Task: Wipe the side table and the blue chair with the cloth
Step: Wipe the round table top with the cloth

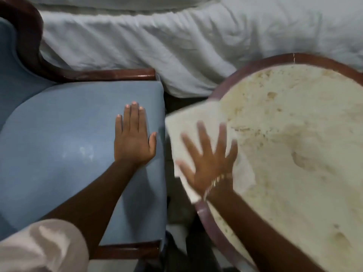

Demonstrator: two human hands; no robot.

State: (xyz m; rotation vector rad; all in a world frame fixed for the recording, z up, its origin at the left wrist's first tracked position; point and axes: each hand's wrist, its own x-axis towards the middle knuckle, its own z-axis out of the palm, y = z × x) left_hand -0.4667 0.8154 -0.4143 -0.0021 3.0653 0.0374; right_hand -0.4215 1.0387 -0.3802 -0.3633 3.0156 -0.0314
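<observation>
The right hand point(209, 154) lies flat with its fingers spread wide, palm down on a white cloth point(188, 126). It is blurred, and a thin bracelet point(213, 183) shows at the wrist. The cloth sits on the left edge of the round side table point(294, 134), and one corner of it hangs out past the table's rim toward the chair. The table top is pale and mottled with tan blotches, ringed by a dark reddish wooden rim.

The left hand point(133, 138) rests flat on the seat of the blue chair point(68, 144), near the seat's right edge, fingers straight and pressed close together, thumb a little apart. It holds nothing. A pale sleeve point(39, 248) covers the upper part of that arm at the lower left corner of the view.

The chair has blue padding on seat and back and a dark polished wooden frame, seen along the far edge of the seat and at its near edge. A faint whitish smudge marks the middle of the seat. Chair and table stand just beside each other with a narrow dark gap between them.

Beyond both, along the top of the view, lies a bed with rumpled white bedding point(176, 40).
</observation>
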